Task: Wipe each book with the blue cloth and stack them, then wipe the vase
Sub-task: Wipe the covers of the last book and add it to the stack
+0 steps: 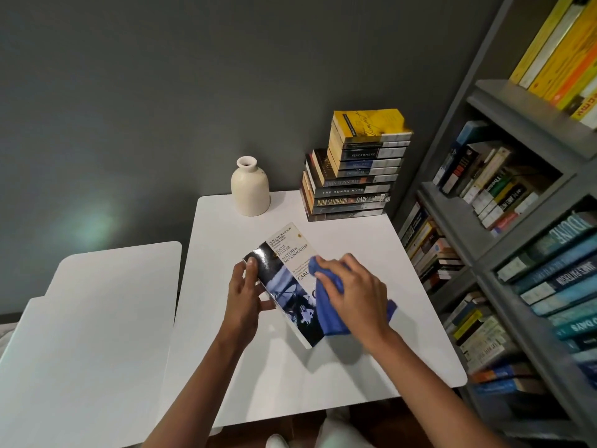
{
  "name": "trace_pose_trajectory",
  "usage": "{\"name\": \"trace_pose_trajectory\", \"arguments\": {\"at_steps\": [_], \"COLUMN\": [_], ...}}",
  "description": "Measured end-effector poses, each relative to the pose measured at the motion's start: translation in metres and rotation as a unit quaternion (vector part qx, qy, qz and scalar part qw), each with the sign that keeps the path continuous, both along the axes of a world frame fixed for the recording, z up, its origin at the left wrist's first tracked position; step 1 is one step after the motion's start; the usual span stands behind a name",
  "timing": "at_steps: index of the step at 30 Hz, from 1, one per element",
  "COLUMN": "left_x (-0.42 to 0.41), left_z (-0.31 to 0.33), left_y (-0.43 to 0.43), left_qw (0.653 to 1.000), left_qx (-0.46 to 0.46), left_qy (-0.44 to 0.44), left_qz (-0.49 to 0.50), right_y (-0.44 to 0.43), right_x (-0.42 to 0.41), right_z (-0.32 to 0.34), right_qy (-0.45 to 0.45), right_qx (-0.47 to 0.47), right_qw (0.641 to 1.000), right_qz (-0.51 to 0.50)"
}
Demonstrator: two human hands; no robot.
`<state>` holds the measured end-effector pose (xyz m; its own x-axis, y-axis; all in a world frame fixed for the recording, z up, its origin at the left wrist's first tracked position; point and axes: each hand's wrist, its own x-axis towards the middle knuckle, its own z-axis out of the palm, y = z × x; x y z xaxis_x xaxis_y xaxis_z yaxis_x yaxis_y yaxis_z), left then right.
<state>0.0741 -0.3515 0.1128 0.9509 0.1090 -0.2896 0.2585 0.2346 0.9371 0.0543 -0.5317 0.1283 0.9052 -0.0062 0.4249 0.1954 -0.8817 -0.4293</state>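
Note:
A paperback book (284,273) with a black, blue and white cover is tilted up off the white table (323,376). My left hand (245,295) grips its left edge, thumb on the cover's top corner. My right hand (352,292) holds the bunched blue cloth (329,313) and presses it against the right half of the cover. A cream ceramic vase (249,186) stands upright at the table's back edge. To its right a tall stack of books (352,179) rises at the back right corner, a yellow one on top.
A second white table (87,334) adjoins on the left with a narrow gap between. A grey bookshelf (517,237) full of books lines the right side. A dark grey wall stands behind the tables.

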Motion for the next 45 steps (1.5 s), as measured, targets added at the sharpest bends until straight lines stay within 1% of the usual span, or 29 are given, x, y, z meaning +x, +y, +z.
{"name": "trace_pose_trajectory", "arguments": {"at_steps": [2,5,7,9,11,14,17,20,22,24,26,27,30,32,35,37,40,42,45], "left_x": [0.0,0.003,0.003,0.001,0.0,-0.002,-0.003,-0.001,-0.001,-0.003,-0.005,-0.005,-0.005,-0.004,-0.003,-0.003,-0.005,-0.006,-0.006], "left_z": [0.002,0.008,0.008,0.006,0.005,0.005,0.006,0.006,0.003,0.0,0.001,0.002,0.008,0.011,0.01,0.008,0.008,0.012,0.021], "left_y": [-0.005,-0.005,0.001,0.006,0.005,-0.003,-0.008,-0.003,0.001,0.0,-0.005,-0.01,-0.016,-0.012,-0.003,0.0,-0.006,-0.012,-0.013], "left_qw": [1.0,1.0,1.0,1.0,0.999,0.996,0.996,0.998,0.998,0.997,0.995,0.994,0.995,0.996,0.998,0.998,0.995,0.995,0.997], "left_qx": [-0.008,-0.009,-0.005,0.0,0.023,0.034,0.04,0.04,0.041,0.043,0.044,0.043,0.022,0.009,0.005,0.012,0.025,0.02,-0.005], "left_qy": [0.001,-0.004,-0.004,-0.01,-0.022,-0.031,-0.027,-0.017,-0.012,-0.013,-0.013,-0.013,-0.007,0.003,0.013,0.01,-0.004,-0.003,0.009], "left_qz": [-0.003,-0.003,-0.003,-0.005,-0.03,-0.071,-0.078,-0.051,-0.052,-0.067,-0.089,-0.1,-0.1,-0.086,-0.062,-0.065,-0.092,-0.093,-0.082], "right_y": [0.017,0.036,0.025,0.008,0.0,0.006,0.014,0.009,0.002,-0.002,0.004,0.01,0.037,0.043,0.022,0.003,0.004,0.025,0.049], "right_x": [0.008,-0.006,-0.018,-0.019,-0.007,0.024,0.042,0.021,0.002,0.006,0.024,0.032,0.032,0.013,-0.014,-0.011,0.017,0.027,0.01], "right_z": [0.008,0.005,-0.002,-0.003,0.0,0.015,0.025,0.013,0.002,0.001,0.009,0.015,0.021,0.014,-0.002,-0.004,0.009,0.019,0.014], "right_qy": [-0.006,-0.016,-0.005,0.007,0.009,-0.003,-0.003,0.0,0.008,0.016,0.007,-0.003,-0.042,-0.04,-0.028,-0.024,-0.027,-0.038,-0.04], "right_qx": [-0.001,-0.03,-0.033,-0.019,-0.006,0.001,-0.014,-0.021,-0.018,-0.004,0.012,0.01,-0.011,-0.009,-0.017,-0.01,0.036,0.034,0.011], "right_qw": [1.0,0.994,0.991,0.997,1.0,1.0,1.0,0.998,0.997,0.998,1.0,1.0,0.997,0.995,0.99,0.994,0.999,0.998,0.997], "right_qz": [0.007,0.1,0.126,0.079,0.02,-0.004,0.004,0.053,0.076,0.054,0.015,0.012,0.061,0.096,0.138,0.104,0.022,0.027,0.071]}}
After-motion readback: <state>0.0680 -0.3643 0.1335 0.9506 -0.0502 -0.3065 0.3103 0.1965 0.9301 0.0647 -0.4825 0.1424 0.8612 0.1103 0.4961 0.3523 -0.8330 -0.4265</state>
